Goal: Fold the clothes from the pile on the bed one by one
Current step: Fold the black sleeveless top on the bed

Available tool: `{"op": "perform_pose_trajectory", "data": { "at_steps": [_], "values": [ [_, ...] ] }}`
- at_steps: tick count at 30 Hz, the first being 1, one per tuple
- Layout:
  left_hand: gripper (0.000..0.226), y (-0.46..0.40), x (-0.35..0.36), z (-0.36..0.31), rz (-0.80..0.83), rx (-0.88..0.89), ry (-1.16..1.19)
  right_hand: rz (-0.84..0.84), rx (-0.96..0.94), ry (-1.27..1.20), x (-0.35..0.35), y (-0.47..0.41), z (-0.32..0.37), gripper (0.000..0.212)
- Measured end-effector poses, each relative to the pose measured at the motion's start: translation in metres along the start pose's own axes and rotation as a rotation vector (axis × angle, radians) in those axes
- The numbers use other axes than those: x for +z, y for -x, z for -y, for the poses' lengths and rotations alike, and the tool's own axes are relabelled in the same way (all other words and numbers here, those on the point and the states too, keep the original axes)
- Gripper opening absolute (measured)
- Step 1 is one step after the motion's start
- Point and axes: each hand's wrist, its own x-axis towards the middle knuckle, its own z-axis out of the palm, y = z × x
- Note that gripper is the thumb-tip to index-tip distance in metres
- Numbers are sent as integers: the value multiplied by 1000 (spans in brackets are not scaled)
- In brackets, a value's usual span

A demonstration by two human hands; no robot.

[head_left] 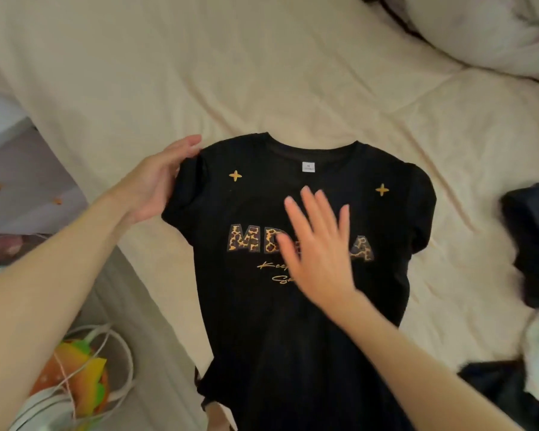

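The black shirt (293, 306) lies collar-away lengthwise, the left hand (159, 181) flat-fingered touching its left sleeve, the right hand (318, 250) spread wide mid-chest.

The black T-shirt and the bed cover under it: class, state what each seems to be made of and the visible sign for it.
Black T-shirt: seemingly soft knit fabric such as cotton jersey, matte; it lies limp with soft creases. Its leopard-pattern letters look like a print or appliqué; which one is unclear. Bed cover: cream woven cloth, matte, with shallow wrinkles.
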Motion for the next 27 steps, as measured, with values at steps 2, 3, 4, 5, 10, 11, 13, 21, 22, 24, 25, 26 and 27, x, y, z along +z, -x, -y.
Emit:
{"op": "perform_pose_trajectory", "data": {
  "at_steps": [2,3,4,5,10,11,13,21,22,24,25,26,27],
  "values": [
    [28,5,0,14,-146,-28,34,105,7,37,18,20,23,57],
    [27,9,-2,23,-246,-30,-46,141,18,60,26,28,30,59],
    [27,13,-2,33,-326,-35,-149,163,30,81,32,35,34,60],
    [27,20,0,40,-365,-48,-239,173,46,99,37,40,37,60],
    [21,52,-4,66,-319,34,-305,158,113,144,45,58,50,61],
    [17,59,-5,66,-338,110,-217,159,119,149,45,62,53,62],
    [11,72,-11,64,-390,232,33,171,136,153,45,70,61,62],
    [51,60,-48,83,-195,-184,308,285,166,220,47,112,80,63],
    [43,57,-50,79,-213,-182,274,295,172,231,47,117,82,62],
    [20,51,-58,66,-263,-66,264,305,185,249,47,127,84,61],
    [12,49,-61,58,-304,6,307,313,189,250,47,131,86,60],
    [14,48,-65,50,-354,72,362,319,192,249,46,134,87,60],
    [17,49,-68,44,-390,123,418,321,196,248,46,138,88,62]
  ]
}}
